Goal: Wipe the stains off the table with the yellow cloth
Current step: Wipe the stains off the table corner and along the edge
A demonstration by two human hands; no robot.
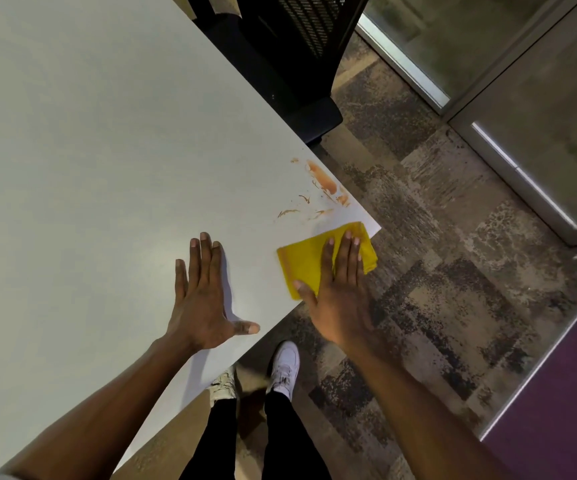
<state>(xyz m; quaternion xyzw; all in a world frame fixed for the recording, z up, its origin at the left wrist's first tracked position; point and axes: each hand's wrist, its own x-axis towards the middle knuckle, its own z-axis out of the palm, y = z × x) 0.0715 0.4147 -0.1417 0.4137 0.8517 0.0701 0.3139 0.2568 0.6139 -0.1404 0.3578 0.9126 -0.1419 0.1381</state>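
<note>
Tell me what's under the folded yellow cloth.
The folded yellow cloth lies on the white table corner, under the right hand. Any stains beneath it are hidden.

Right hand (340, 292): lay flat, fingers spread, on the folded yellow cloth (309, 261) at the corner of the white table (89, 150).
Left hand (204, 299): pressed palm-down on the tabletop.
Orange-brown smeared stains (321, 183): lay just beyond the cloth.

Matt smooth table (89, 150); soft cloth (304, 261); mottled carpet (418, 271).

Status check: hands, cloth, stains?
Right hand flat on yellow cloth at table corner. Left hand flat on table. Stains remain beyond cloth, path unobstructed.
</note>
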